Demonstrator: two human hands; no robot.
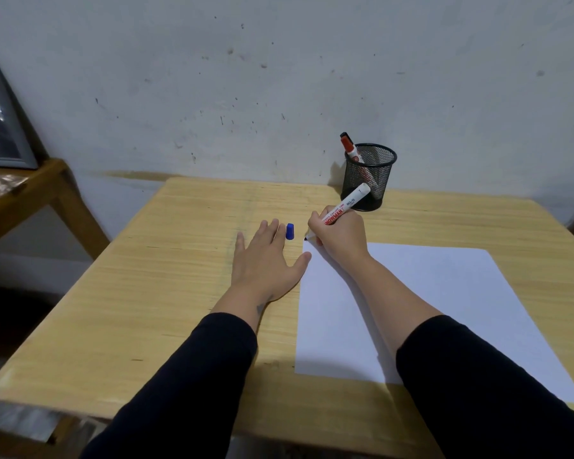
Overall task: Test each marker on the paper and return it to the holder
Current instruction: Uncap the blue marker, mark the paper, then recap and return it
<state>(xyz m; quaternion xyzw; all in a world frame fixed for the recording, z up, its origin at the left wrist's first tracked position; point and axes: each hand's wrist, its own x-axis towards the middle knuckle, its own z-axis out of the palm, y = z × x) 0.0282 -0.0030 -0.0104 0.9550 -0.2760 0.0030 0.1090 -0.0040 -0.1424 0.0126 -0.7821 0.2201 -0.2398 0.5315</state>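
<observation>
My right hand [340,238] grips a white marker [348,203] with red lettering, uncapped, its dark tip at the far left corner of the white paper [444,309]. A blue cap [290,231] lies on the table just beyond that corner. My left hand [265,260] rests flat on the table left of the paper, fingers spread, fingertips beside the cap, thumb touching the paper's edge. A black mesh holder [368,177] stands at the table's back edge by the wall, with a red-capped marker [350,147] leaning inside it.
The light wooden table [163,293] stands against a grey wall. A second wooden table [30,190] with a framed picture [0,127] is at the far left. Dark floor shows below the table's left edge.
</observation>
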